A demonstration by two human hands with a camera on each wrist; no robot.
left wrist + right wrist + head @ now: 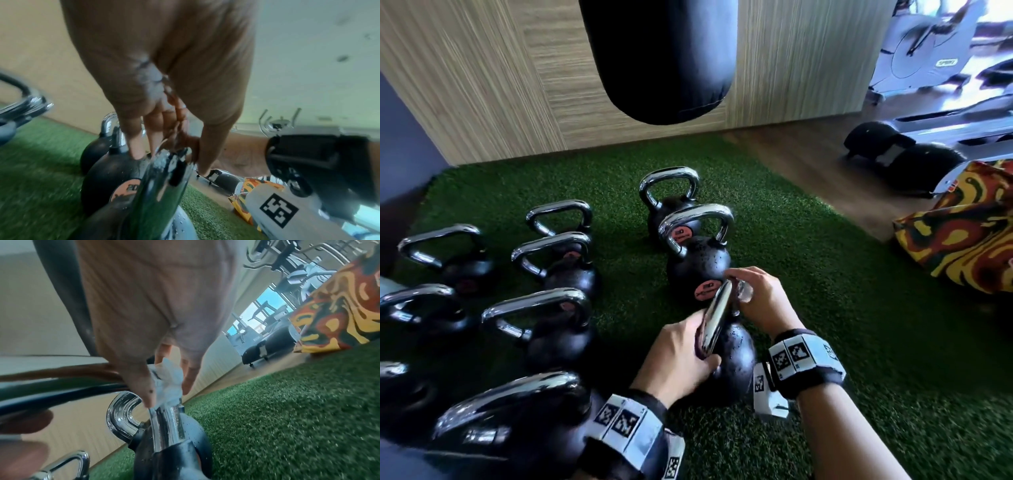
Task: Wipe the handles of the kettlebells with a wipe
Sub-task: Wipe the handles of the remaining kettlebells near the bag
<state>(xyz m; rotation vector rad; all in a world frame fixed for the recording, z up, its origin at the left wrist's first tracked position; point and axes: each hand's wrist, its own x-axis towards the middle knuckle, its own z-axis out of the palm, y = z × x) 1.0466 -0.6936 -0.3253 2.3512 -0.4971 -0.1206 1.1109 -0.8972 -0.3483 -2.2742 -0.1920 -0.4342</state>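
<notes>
Several black kettlebells with chrome handles stand on green turf (825, 274). The nearest one (736, 356) sits at centre, wet with droplets. Its chrome handle (717, 318) runs away from me. My left hand (688, 349) grips the near end of that handle (162, 178), fingers curled round it. At the far end my right hand (753, 291) pinches a crumpled white wipe (743, 293) against the handle. In the right wrist view the wipe (168, 382) sits between thumb and fingers on top of the chrome upright (168, 423).
Another kettlebell (698, 263) stands just behind the held one, with more rows to the left (551, 270). A black punching bag (661, 58) hangs over the turf. A patterned bag (962, 226) and gym machines (928, 51) are at the right, on wooden floor.
</notes>
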